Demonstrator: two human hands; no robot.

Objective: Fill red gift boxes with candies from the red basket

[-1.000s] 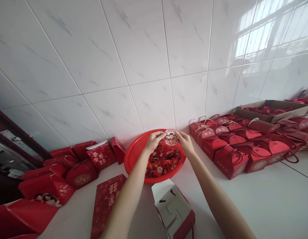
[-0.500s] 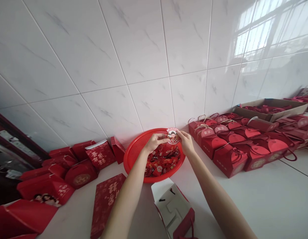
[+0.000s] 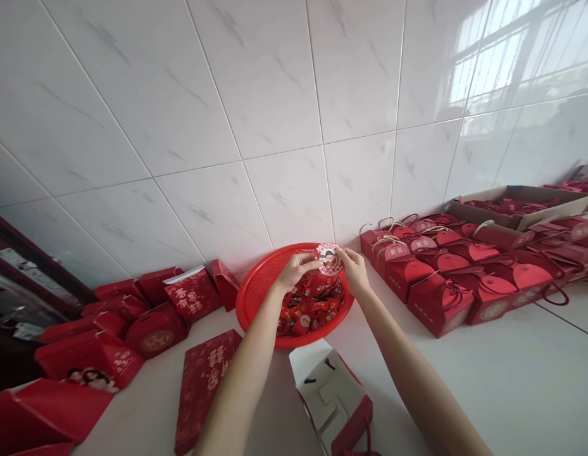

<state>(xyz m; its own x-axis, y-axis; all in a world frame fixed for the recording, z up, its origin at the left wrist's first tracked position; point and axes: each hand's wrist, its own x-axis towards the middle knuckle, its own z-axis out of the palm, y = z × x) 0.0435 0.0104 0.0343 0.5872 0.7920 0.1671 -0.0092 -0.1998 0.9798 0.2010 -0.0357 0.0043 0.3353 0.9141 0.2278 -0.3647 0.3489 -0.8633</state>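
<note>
Between my two hands is a small round-edged packet (image 3: 329, 259) with a cartoon figure and a red-and-white patterned border. The fingers of my left hand (image 3: 294, 272) pinch its left side, while those of my right hand (image 3: 353, 267) grip the right edge. Both hands are over a red plastic basket (image 3: 256, 288), which holds many small red-wrapped sweets (image 3: 312, 304). Nearer to me, below the basket, stands an opened gift box (image 3: 331, 396) with a white inside, its flap raised and a red cord at its front.
Folded red boxes (image 3: 156, 332) crowd the left side, with a flat red box (image 3: 203, 386) in front. Closed red gift boxes (image 3: 440, 272) with cord handles fill the right. Behind them a cardboard tray (image 3: 550, 212) holds red ribbons. A tiled wall (image 3: 284, 190) rises at the back.
Almost nothing differs. Both hands keep the packet over the basket in nearly the same spot, and the view has shifted very slightly.
</note>
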